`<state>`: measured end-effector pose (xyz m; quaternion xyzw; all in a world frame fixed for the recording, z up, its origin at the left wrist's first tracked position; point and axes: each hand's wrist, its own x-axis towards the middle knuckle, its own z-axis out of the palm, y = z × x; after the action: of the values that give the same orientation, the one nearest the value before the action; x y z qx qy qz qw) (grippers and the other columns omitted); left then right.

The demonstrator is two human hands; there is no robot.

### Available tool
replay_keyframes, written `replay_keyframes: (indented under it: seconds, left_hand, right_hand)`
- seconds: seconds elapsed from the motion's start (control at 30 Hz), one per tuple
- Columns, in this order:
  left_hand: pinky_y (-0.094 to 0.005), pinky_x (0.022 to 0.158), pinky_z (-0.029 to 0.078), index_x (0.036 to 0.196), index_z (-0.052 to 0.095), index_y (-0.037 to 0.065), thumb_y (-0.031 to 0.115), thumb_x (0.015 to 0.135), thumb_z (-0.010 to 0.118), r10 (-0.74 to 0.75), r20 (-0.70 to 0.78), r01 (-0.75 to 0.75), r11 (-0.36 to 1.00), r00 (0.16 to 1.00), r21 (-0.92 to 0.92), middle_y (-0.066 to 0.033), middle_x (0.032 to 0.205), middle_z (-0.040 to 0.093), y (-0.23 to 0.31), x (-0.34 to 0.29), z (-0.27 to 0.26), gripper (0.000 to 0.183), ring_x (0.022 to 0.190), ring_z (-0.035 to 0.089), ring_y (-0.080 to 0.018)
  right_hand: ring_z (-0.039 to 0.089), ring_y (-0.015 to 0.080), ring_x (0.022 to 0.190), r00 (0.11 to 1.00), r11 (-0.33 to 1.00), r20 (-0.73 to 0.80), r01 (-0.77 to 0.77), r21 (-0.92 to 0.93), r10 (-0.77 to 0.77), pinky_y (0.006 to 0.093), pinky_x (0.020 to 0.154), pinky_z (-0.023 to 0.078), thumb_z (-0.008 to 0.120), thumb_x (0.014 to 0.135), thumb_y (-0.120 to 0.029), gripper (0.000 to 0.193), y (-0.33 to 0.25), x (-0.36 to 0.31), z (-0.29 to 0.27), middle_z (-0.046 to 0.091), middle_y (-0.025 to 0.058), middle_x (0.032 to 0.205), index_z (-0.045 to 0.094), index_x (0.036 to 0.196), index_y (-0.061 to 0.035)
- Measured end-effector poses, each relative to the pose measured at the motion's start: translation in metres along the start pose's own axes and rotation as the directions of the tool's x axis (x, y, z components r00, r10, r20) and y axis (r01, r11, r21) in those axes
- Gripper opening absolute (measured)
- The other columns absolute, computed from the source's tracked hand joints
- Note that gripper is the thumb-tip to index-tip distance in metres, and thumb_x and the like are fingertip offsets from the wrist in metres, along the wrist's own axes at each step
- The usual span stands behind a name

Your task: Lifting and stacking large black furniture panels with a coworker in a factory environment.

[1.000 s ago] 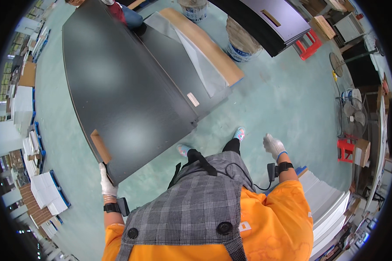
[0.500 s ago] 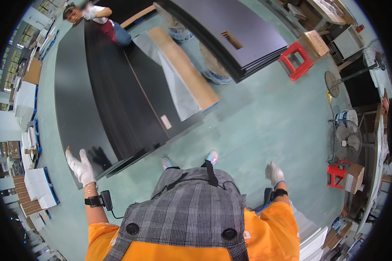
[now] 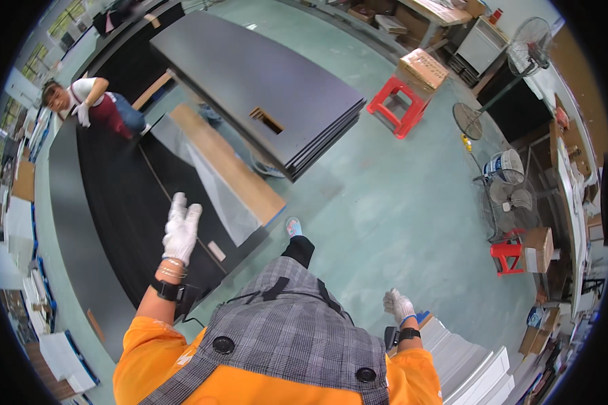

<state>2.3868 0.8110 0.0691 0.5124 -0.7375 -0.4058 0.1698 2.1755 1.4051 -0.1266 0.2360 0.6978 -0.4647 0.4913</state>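
Note:
My left hand, in a white knit glove, is raised over the long black panels on my left. Its fingers stretch out and nothing is in them. My right hand, also gloved, hangs low at my right side with its fingers loosely apart and holds nothing. It is nearest to a stack of white boards. A small pale block lies on the black panels, beside a sheet of whitish film and a tan board.
Ahead, a stack of dark grey panels with a cutout juts out over the floor. Beyond it stands a red stool bearing a carton. Fans and another red stool are at right. A co-worker crouches far left.
My view has turned and moved forward. My left hand has gone from the grey panel's near corner to above the black panels. The white boards on my right show more fully.

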Motion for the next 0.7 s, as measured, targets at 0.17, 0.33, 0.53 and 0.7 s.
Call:
replay_keyframes:
  seconds: [0.17, 0.33, 0.53, 0.7]
  left_hand:
    - [-0.0351, 0.096, 0.048, 0.152, 0.025, 0.003, 0.045, 0.091, 0.063, -0.173, 0.39, 0.285, 0.925, 0.905, -0.251, -0.0197, 0.147, 0.041, 0.038, 0.091, 0.1, 0.083, 0.116, 0.057, -0.0265]
    - [-0.0482, 0.093, 0.05, 0.152, 0.018, 0.003, 0.043, 0.094, 0.06, -0.384, 0.58, 0.652, 0.664, 0.718, -0.368, -0.0252, 0.155, 0.024, 0.068, 0.174, 0.169, 0.082, 0.126, 0.046, -0.0439]
    - [-0.0525, 0.108, 0.037, 0.147, 0.029, 0.004, 0.041, 0.098, 0.054, -0.409, 0.658, 0.743, 0.562, 0.632, -0.364, -0.0192, 0.152, 0.033, 0.072, 0.21, 0.214, 0.066, 0.133, 0.041, -0.0398]
    - [-0.0592, 0.104, 0.037, 0.133, 0.047, 0.007, 0.035, 0.1, 0.053, -0.455, 0.624, 0.771, 0.424, 0.635, -0.475, -0.0115, 0.138, 0.05, 0.071, 0.214, 0.232, 0.044, 0.125, 0.05, -0.0317]
  right_hand:
    - [0.051, 0.0151, 0.059, 0.97, 0.976, -0.244, 0.045, 0.213, 0.008, 0.029, 0.056, 0.041, 0.049, 0.097, -0.044, 0.037, -0.073, 0.006, -0.017, 0.056, 0.0013, 0.071, 0.061, 0.087, -0.0101]
    - [0.049, 0.0141, 0.057, 0.961, 0.974, -0.268, 0.117, 0.196, -0.062, 0.0291, 0.053, 0.039, 0.052, 0.094, -0.042, 0.035, -0.173, 0.026, -0.018, 0.055, 0.001, 0.068, 0.059, 0.08, -0.0104]
    - [0.06, 0.0187, 0.082, 0.942, 0.95, -0.131, 0.311, -0.011, -0.309, 0.0307, 0.071, 0.046, 0.054, 0.094, -0.043, 0.043, -0.33, 0.076, 0.03, 0.065, 0.0079, 0.093, 0.063, 0.101, -0.0012]
    - [0.06, 0.0303, 0.104, 0.737, 0.606, 0.18, 0.649, -0.461, -0.652, 0.0373, 0.09, 0.046, 0.048, 0.095, -0.045, 0.044, -0.497, 0.118, 0.098, 0.065, 0.0156, 0.108, 0.063, 0.112, -0.0069]
